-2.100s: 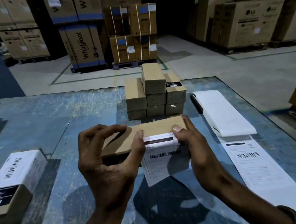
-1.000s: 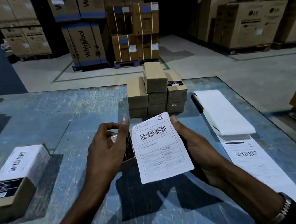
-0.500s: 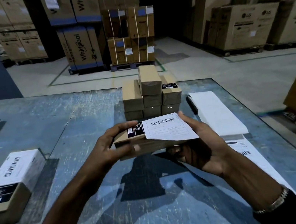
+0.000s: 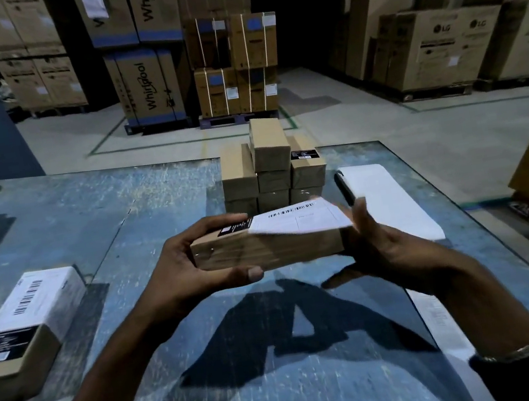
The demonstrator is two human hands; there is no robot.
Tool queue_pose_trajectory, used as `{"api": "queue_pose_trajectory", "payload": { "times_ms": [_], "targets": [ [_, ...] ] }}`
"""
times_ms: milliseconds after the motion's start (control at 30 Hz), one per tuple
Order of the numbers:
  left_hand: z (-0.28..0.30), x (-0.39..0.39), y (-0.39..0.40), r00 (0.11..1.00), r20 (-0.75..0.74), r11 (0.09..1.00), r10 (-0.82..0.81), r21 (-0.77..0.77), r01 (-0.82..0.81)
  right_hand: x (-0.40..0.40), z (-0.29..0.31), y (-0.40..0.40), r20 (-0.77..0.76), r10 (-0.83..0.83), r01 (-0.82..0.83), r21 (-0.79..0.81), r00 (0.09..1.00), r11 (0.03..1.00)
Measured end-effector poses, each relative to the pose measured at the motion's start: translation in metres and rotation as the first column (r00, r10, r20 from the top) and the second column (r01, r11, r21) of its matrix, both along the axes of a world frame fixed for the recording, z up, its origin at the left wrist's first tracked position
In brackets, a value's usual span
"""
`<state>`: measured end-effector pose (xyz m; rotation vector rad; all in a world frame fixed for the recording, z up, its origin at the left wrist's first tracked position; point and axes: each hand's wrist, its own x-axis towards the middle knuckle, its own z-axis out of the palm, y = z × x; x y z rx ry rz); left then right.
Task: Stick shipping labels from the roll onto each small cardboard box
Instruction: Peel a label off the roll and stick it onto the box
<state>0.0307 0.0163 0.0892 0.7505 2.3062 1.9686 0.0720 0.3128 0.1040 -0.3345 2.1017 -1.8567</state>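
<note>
Gripped by its left end in the left hand (image 4: 194, 267), thumb beneath and fingers over the top, the small cardboard box (image 4: 263, 247) hangs above the blue table (image 4: 92, 213). At its other end the right hand (image 4: 377, 244) rests with straight fingers. A white barcoded shipping label (image 4: 297, 221) lies on top beside a black sticker (image 4: 233, 229). Behind stand stacked boxes (image 4: 272, 168); warehouse cartons (image 4: 148, 87) line the floor.

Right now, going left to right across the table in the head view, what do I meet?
Labelled box → left hand → held box with label on top → right hand → label roll strip.
</note>
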Motion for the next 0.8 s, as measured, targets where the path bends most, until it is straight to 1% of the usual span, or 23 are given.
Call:
{"api": "queue_pose_trajectory", "payload": {
  "times_ms": [67, 133, 233, 300, 367, 433, 567, 633, 700, 767, 800],
  "targets": [
    [0.001, 0.001, -0.001, 1.000, 0.015, 1.000, -0.026, -0.004, 0.026, 0.000, 0.000, 0.005, -0.200, -0.020, 0.059, 0.189, 0.980, 0.980],
    [0.000, 0.001, -0.001, 0.998, 0.029, 0.998, -0.049, -0.033, 0.050, 0.001, 0.003, 0.001, -0.358, 0.017, 0.096, 0.294, 0.933, 0.951],
    [-0.004, -0.001, 0.001, 0.994, 0.081, 0.996, -0.079, -0.033, 0.082, 0.002, 0.004, 0.000, -0.530, 0.108, 0.135, 0.398, 0.841, 0.908],
    [-0.005, -0.003, 0.002, 0.983, 0.143, 0.994, -0.113, 0.015, 0.112, 0.003, 0.003, 0.003, -0.569, 0.133, 0.138, 0.408, 0.811, 0.902],
    [-0.008, -0.004, 0.002, 0.972, 0.186, 0.989, -0.145, 0.020, 0.143, 0.002, 0.001, 0.005, -0.573, 0.104, 0.137, 0.362, 0.813, 0.922],
    [-0.010, -0.006, 0.002, 0.966, 0.199, 0.985, -0.164, -0.016, 0.170, 0.002, -0.001, 0.006, -0.539, 0.056, 0.125, 0.294, 0.840, 0.948],
    [-0.008, -0.007, -0.001, 0.956, 0.215, 0.974, -0.200, -0.060, 0.217, -0.001, -0.007, 0.008, -0.508, -0.004, 0.148, 0.244, 0.861, 0.958],
    [-0.005, -0.007, -0.005, 0.976, 0.128, 0.970, -0.176, -0.144, 0.194, -0.002, -0.010, 0.007, -0.449, -0.035, 0.138, 0.199, 0.893, 0.970],
    [-0.003, -0.009, -0.009, 0.992, -0.003, 0.949, -0.130, -0.291, 0.124, -0.003, -0.016, 0.004, -0.386, -0.031, 0.109, 0.182, 0.922, 0.977],
    [-0.004, -0.006, -0.008, 0.987, -0.063, 0.916, -0.146, -0.386, 0.110, -0.004, -0.023, -0.003, -0.343, -0.012, 0.083, 0.192, 0.939, 0.978],
    [-0.006, -0.006, -0.005, 0.982, -0.079, 0.906, -0.170, -0.404, 0.124, -0.005, -0.027, -0.006, -0.335, -0.007, 0.076, 0.194, 0.942, 0.978]
  ]
}}
